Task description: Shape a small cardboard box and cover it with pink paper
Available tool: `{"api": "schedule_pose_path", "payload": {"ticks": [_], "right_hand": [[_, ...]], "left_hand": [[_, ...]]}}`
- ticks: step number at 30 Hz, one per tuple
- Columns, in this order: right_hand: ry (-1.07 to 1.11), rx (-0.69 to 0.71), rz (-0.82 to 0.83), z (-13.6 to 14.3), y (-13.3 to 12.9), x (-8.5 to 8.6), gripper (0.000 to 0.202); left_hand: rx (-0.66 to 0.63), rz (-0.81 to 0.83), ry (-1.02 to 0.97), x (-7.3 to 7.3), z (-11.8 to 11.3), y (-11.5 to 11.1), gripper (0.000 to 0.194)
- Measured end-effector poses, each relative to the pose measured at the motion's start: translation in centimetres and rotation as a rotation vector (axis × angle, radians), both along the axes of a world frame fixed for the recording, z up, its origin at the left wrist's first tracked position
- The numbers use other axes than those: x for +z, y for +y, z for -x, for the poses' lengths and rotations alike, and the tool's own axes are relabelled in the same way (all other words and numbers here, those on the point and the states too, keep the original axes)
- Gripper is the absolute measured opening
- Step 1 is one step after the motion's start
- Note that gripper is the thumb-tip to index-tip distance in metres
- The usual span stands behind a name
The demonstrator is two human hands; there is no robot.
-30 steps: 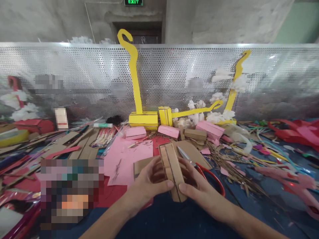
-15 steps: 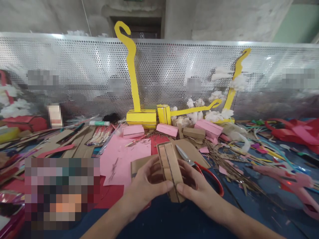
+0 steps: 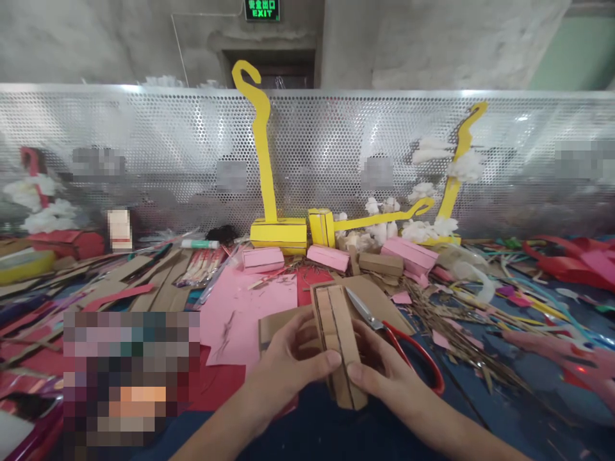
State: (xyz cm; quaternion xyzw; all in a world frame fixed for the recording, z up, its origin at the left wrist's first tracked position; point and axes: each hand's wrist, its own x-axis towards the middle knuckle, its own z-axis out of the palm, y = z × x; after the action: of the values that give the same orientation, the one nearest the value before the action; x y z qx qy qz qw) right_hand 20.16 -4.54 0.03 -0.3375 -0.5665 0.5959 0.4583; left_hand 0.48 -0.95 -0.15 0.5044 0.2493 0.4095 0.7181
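1. Both grips are closed on one thing: a small cardboard box [image 3: 331,323], held between the left hand [image 3: 293,355] and the right hand [image 3: 389,368].
2. The two thumbs press its near face close together, and the other fingers curl round the sides, partly hidden from me.
3. The box sits tilted, its far end leaning a little left, just above the near part of the dark blue table [image 3: 317,438]; I can't tell whether its underside touches anything.
4. Just past the right hand lie scissors [image 3: 377,322] with red handles, blades resting on a flat cardboard sheet [image 3: 384,301].
5. Left of the box, a pink sheet [image 3: 259,320] overlaps red paper [image 3: 221,378].
6. Farther back I see small pink boxes [image 3: 262,259] in front of a yellow box [image 3: 278,237], from which a tall yellow hook [image 3: 263,153] rises.
7. Over on the right lies a pink glue gun [image 3: 552,352], its small light glowing red.
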Motion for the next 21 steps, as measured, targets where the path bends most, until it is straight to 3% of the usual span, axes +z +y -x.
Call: {"api": "schedule_pose_path", "payload": {"ticks": [12, 16, 21], "right_hand": [[0.003, -0.007, -0.051, 0.36, -0.22, -0.42, 0.076], [0.018, 0.004, -0.040, 0.33, -0.26, -0.66, 0.078], [0.007, -0.020, -0.036, 0.23, -0.80, -0.69, 0.068]], "left_hand": [[-0.022, -0.117, -0.048, -0.20, -0.33, -0.01, 0.071], [0.045, -0.147, -0.012, -0.76, -0.30, 0.32, 0.059], [0.041, -0.195, -0.030, -0.61, -0.24, 0.18, 0.059]]}}
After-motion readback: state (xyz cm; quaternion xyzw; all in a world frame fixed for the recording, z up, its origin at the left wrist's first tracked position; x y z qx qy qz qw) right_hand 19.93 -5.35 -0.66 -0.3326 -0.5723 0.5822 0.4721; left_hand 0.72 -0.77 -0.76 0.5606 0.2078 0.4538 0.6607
